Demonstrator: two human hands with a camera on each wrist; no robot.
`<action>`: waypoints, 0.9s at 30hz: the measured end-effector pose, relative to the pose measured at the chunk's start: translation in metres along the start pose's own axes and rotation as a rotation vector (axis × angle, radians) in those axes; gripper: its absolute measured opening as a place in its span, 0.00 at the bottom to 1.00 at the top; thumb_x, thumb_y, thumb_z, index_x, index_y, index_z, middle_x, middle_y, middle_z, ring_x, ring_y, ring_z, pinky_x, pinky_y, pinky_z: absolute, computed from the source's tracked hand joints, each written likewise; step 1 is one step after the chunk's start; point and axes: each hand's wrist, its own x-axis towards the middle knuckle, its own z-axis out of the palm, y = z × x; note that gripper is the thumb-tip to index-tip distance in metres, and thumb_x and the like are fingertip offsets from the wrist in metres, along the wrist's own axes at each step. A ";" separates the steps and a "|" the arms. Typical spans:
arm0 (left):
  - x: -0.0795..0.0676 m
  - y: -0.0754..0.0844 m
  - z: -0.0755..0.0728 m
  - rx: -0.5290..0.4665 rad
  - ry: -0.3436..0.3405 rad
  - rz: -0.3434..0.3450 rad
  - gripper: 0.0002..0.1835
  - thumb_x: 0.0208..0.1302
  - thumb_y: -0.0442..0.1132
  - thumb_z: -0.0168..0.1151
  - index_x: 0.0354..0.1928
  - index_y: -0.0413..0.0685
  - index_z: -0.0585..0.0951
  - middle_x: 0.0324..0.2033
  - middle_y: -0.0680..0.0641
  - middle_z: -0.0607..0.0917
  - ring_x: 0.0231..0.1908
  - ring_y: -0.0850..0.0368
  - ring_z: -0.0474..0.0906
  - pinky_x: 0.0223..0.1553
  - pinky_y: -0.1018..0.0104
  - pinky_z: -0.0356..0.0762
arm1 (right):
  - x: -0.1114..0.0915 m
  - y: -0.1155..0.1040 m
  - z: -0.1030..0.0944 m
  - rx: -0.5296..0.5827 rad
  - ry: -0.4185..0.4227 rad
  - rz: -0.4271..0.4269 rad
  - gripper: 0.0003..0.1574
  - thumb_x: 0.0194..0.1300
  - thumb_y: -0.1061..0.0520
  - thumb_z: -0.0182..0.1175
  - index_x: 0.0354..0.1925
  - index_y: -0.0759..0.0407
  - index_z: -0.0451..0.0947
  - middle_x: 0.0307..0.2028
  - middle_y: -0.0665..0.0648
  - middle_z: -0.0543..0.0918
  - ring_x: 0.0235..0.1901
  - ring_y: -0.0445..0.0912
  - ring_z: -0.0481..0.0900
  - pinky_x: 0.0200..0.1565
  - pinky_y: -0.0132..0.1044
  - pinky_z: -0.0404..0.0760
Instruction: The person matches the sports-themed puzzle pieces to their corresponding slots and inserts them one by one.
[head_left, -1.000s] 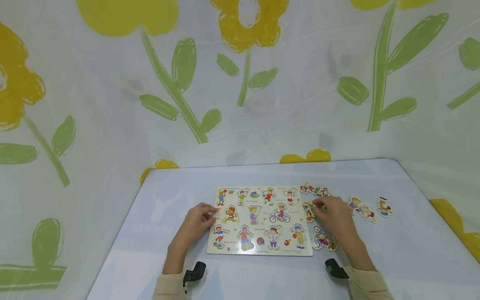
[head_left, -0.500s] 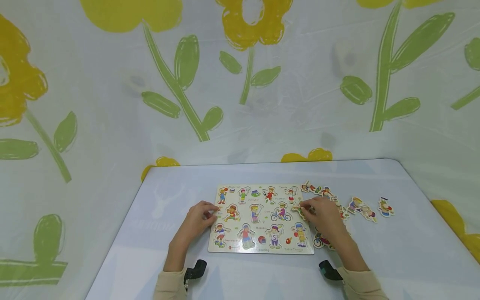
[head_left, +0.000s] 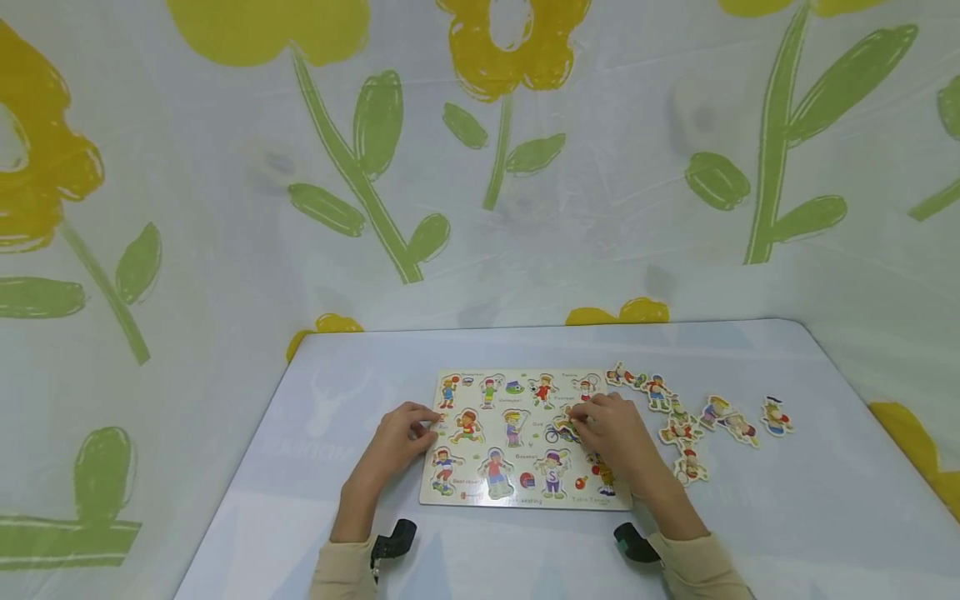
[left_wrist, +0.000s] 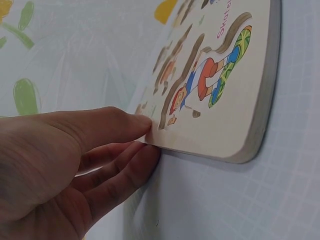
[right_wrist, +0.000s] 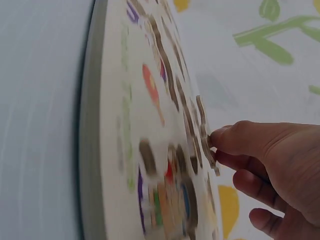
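Observation:
A flat wooden puzzle board [head_left: 491, 435] lies on the table, its cut-out recesses printed with children playing sports. At its left edge my left hand [head_left: 397, 440] pinches the board; in the left wrist view the thumb [left_wrist: 132, 126] lies on top and fingers come up below the edge, near the skateboarder picture [left_wrist: 207, 80]. My right hand [head_left: 615, 435] pinches a figure-shaped puzzle piece [right_wrist: 204, 135] between thumb and fingertips, tilted close over the board. In the head view the piece overlaps the bicycle picture [head_left: 555, 435]; its printed face is mostly hidden.
Several loose figure pieces [head_left: 680, 429] lie in a string just right of the board. Two touching pieces [head_left: 738, 429] and a single piece [head_left: 776, 416] sit farther right. A flower-patterned curtain [head_left: 525, 250] hangs behind the table.
My right hand has carried the pinched piece leftward from beside the board to over the bicycle picture, uncovering loose pieces at the right. My left hand keeps its place on the board's edge.

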 end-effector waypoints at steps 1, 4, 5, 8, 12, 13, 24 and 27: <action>0.000 0.000 0.000 -0.003 -0.003 -0.003 0.13 0.55 0.31 0.70 0.44 0.44 0.87 0.45 0.45 0.83 0.33 0.62 0.77 0.33 0.73 0.75 | 0.001 -0.004 0.002 0.003 -0.008 0.006 0.06 0.57 0.54 0.72 0.36 0.49 0.88 0.31 0.47 0.85 0.32 0.44 0.74 0.38 0.42 0.72; -0.001 -0.001 0.000 -0.003 -0.006 0.004 0.13 0.55 0.31 0.70 0.44 0.43 0.87 0.45 0.45 0.83 0.33 0.62 0.77 0.33 0.72 0.75 | 0.005 -0.014 0.006 0.028 -0.017 0.018 0.06 0.57 0.54 0.71 0.36 0.49 0.88 0.32 0.46 0.86 0.34 0.44 0.74 0.41 0.44 0.74; -0.001 -0.001 0.000 0.000 -0.006 0.009 0.13 0.55 0.31 0.70 0.44 0.43 0.87 0.45 0.45 0.83 0.33 0.62 0.77 0.33 0.72 0.75 | 0.006 -0.016 0.007 0.038 -0.016 0.016 0.06 0.57 0.54 0.71 0.36 0.49 0.88 0.31 0.46 0.85 0.33 0.44 0.74 0.41 0.44 0.74; -0.001 -0.002 0.000 0.000 -0.007 0.011 0.13 0.55 0.31 0.70 0.44 0.43 0.87 0.45 0.45 0.83 0.33 0.62 0.77 0.33 0.72 0.75 | 0.008 -0.024 0.010 0.060 -0.006 0.007 0.05 0.57 0.54 0.71 0.35 0.48 0.87 0.30 0.45 0.84 0.32 0.42 0.72 0.41 0.42 0.73; 0.000 -0.002 0.001 -0.011 -0.010 -0.002 0.13 0.56 0.31 0.70 0.44 0.44 0.87 0.45 0.46 0.83 0.33 0.62 0.77 0.33 0.73 0.75 | 0.010 -0.030 0.014 0.084 -0.005 -0.012 0.04 0.57 0.55 0.71 0.34 0.48 0.87 0.29 0.44 0.83 0.31 0.40 0.70 0.38 0.39 0.70; 0.001 -0.001 0.002 -0.011 -0.009 0.002 0.13 0.56 0.31 0.70 0.44 0.44 0.87 0.45 0.46 0.83 0.33 0.62 0.77 0.33 0.72 0.75 | 0.010 -0.030 0.015 0.081 -0.010 -0.015 0.04 0.57 0.54 0.71 0.34 0.48 0.87 0.29 0.44 0.83 0.31 0.40 0.71 0.39 0.39 0.71; -0.002 0.003 0.000 -0.010 0.015 -0.013 0.12 0.55 0.31 0.70 0.43 0.44 0.87 0.43 0.47 0.83 0.33 0.62 0.76 0.33 0.71 0.75 | 0.020 -0.049 0.021 0.060 -0.047 -0.069 0.06 0.57 0.52 0.72 0.35 0.47 0.87 0.31 0.44 0.85 0.33 0.41 0.72 0.41 0.39 0.74; -0.003 0.002 -0.001 -0.014 0.020 -0.011 0.12 0.54 0.30 0.70 0.43 0.44 0.87 0.43 0.47 0.83 0.33 0.63 0.76 0.33 0.72 0.74 | 0.024 -0.056 0.024 0.050 -0.058 -0.094 0.06 0.57 0.51 0.71 0.35 0.47 0.87 0.32 0.44 0.85 0.34 0.42 0.75 0.41 0.41 0.75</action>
